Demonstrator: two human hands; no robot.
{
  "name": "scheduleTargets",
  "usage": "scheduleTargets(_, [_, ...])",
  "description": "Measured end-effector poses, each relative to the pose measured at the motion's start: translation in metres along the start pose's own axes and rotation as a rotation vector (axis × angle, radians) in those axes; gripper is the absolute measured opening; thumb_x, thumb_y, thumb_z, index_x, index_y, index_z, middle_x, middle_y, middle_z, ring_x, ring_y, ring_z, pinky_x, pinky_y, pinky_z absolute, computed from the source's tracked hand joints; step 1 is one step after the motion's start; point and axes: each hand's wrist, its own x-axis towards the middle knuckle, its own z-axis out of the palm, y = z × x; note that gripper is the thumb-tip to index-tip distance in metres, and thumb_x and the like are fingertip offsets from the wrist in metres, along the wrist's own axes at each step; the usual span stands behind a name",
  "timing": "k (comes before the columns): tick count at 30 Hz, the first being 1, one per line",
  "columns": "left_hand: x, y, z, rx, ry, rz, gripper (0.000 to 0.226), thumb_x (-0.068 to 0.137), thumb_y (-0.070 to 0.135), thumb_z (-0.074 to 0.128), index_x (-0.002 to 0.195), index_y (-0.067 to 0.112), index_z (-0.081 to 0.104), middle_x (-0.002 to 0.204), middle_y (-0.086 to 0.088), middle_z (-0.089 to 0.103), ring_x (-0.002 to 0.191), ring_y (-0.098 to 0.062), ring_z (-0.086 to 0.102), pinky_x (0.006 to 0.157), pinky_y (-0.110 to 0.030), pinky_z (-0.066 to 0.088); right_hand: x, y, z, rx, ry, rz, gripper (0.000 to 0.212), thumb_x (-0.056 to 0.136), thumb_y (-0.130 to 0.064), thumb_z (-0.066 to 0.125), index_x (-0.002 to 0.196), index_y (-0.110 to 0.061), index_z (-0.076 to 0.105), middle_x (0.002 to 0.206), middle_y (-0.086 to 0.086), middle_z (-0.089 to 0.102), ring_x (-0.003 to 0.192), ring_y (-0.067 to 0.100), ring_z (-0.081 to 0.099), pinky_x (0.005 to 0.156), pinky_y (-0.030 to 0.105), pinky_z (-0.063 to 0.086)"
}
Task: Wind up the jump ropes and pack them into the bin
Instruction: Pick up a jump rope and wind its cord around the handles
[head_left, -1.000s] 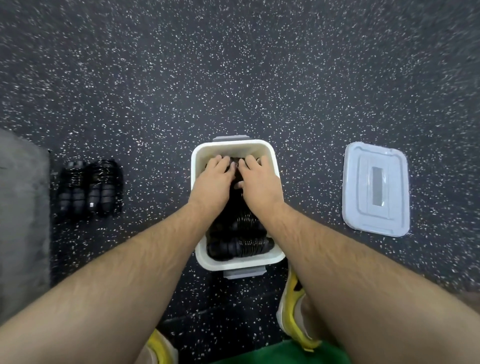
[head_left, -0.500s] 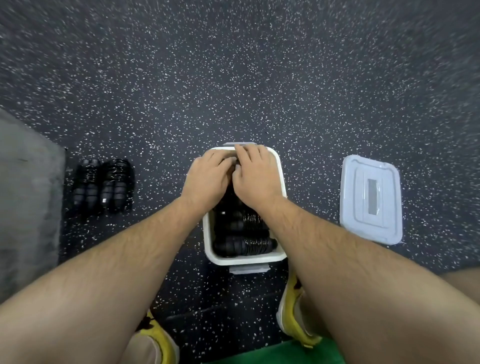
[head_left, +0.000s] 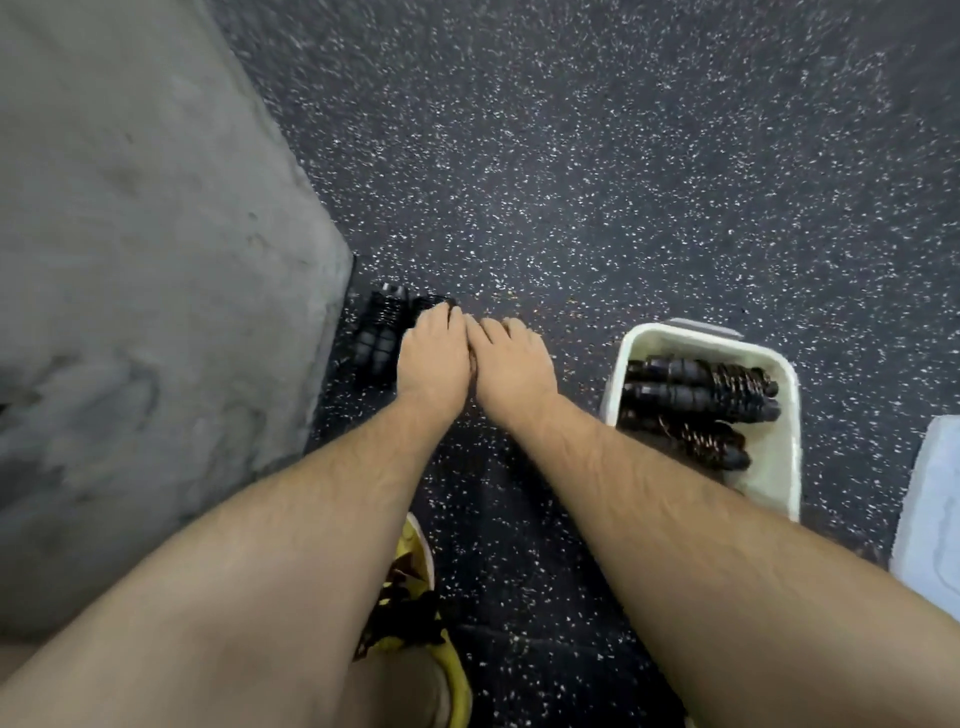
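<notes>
"Fingers (head_left: 440, 321) of the left hand (head_left: 434, 364): what are they on?"

"Their tips lie bent over the far end of a wound rope (head_left: 434, 302) on the floor (head_left: 571, 182). The hand hides most of it, so I cannot tell if they grip it."

"And the right hand (head_left: 511, 364)?"

"Touching the left, fingers bent down. What lies under it is hidden, so I cannot say whether it holds anything."

"Why both hands?"

"My guess is that a wound rope springs loose, and two hands would keep the coils tight for the carry."

"Any other rope there?"

"One more bundle (head_left: 375, 332), just left of the fingers, beside the mat (head_left: 130, 260)."

"The bin (head_left: 776, 467)?"

"Well apart to the right, open, with wound ropes (head_left: 696, 395) side by side inside. The lid (head_left: 930, 519) lies beyond it. I judge two bundles are left to pack."
</notes>
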Motion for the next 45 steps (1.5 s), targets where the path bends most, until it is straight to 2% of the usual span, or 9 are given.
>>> scheduleTargets(2, [0.004,-0.017,0.008,0.030,0.004,-0.097,0.040,0.094,0.021,0.067,0.132,0.015,0.058,0.132,-0.005,0.060,0.118,-0.020,0.059,0.089,-0.032,0.052,0.012,-0.014,0.010,-0.004,-0.037,-0.017,0.068,0.093,-0.024,0.052,0.155,-0.020,0.025,0.141,-0.004,0.048,0.124,0.026,0.043,0.106,0.039,0.037])
scheduleTargets(6, [0.006,-0.040,0.035,0.056,-0.332,-0.201,0.062,0.105,0.037,0.045,0.160,0.032,0.016,0.145,-0.014,0.040,0.133,-0.030,0.040,0.105,-0.040,0.039,0.024,-0.024,0.028,-0.002,-0.064,-0.018,0.067,0.097,-0.031,0.050,0.156,-0.019,0.021,0.145,-0.001,0.046,0.131,0.027,0.040,0.110,0.041,0.035])
scheduleTargets(9, [0.003,-0.042,0.046,-0.008,-0.333,-0.225,0.065,0.099,0.042,0.055,0.155,0.040,0.022,0.131,-0.013,0.045,0.123,-0.030,0.043,0.097,-0.040,0.042,0.023,-0.022,0.035,-0.004,-0.086,-0.011,0.069,0.092,-0.030,0.056,0.153,-0.018,0.024,0.138,0.000,0.051,0.125,0.027,0.043,0.106,0.040,0.038])
scheduleTargets(17, [0.007,-0.027,0.038,-0.443,-0.245,-0.310,0.052,0.086,-0.002,0.054,0.129,0.027,0.049,0.127,-0.012,0.041,0.092,-0.034,0.057,0.079,-0.043,0.051,0.017,-0.001,0.022,0.024,-0.060,0.003,0.071,0.089,-0.018,0.056,0.152,-0.015,0.025,0.138,0.004,0.048,0.123,0.026,0.045,0.102,0.037,0.039])
scheduleTargets(22, [0.005,-0.012,0.000,-0.462,-0.189,-0.079,0.056,0.079,-0.010,0.056,0.117,0.031,0.054,0.120,0.000,0.044,0.098,-0.025,0.058,0.085,-0.043,0.054,-0.003,0.035,-0.009,0.021,0.031,-0.059,0.078,0.082,-0.011,0.064,0.152,-0.018,0.030,0.149,0.005,0.037,0.129,0.027,0.040,0.103,0.037,0.040])
scheduleTargets(25, [0.003,0.010,-0.035,-0.559,-0.206,0.066,0.056,0.083,-0.013,0.055,0.120,0.030,0.054,0.120,0.005,0.045,0.104,-0.016,0.057,0.090,-0.030,0.052,-0.016,0.061,-0.035,-0.060,0.065,-0.096,0.084,0.081,-0.024,0.072,0.154,-0.021,0.030,0.158,0.007,0.029,0.142,0.031,0.028,0.112,0.042,0.031])
scheduleTargets(35, [-0.032,0.132,-0.097,-0.614,-0.213,0.426,0.038,0.097,0.007,0.055,0.132,0.023,0.053,0.131,0.002,0.050,0.115,-0.011,0.049,0.096,-0.016,0.031,-0.140,0.163,-0.105,-0.096,0.166,-0.054,0.078,0.079,-0.043,0.074,0.143,-0.011,0.042,0.136,0.005,0.052,0.120,0.028,0.048,0.105,0.040,0.041])
scheduleTargets(41, [-0.065,0.174,-0.057,-0.374,-0.371,0.612,0.083,0.081,0.034,0.075,0.151,0.017,0.036,0.156,-0.005,0.030,0.145,-0.026,0.029,0.121,-0.039,0.027,-0.196,0.187,-0.079,-0.062,0.023,0.093,0.077,0.086,-0.049,0.067,0.146,-0.010,0.037,0.138,0.007,0.050,0.126,0.029,0.044,0.107,0.039,0.040])
scheduleTargets(45, [-0.072,0.177,-0.038,-0.194,-0.364,0.624,0.075,0.092,0.027,0.067,0.156,0.016,0.030,0.166,-0.010,0.016,0.152,-0.031,0.012,0.125,-0.041,0.017,-0.200,0.180,-0.052,-0.041,-0.038,0.152,0.079,0.092,-0.051,0.060,0.151,-0.009,0.030,0.140,0.010,0.046,0.125,0.030,0.044,0.108,0.039,0.038])
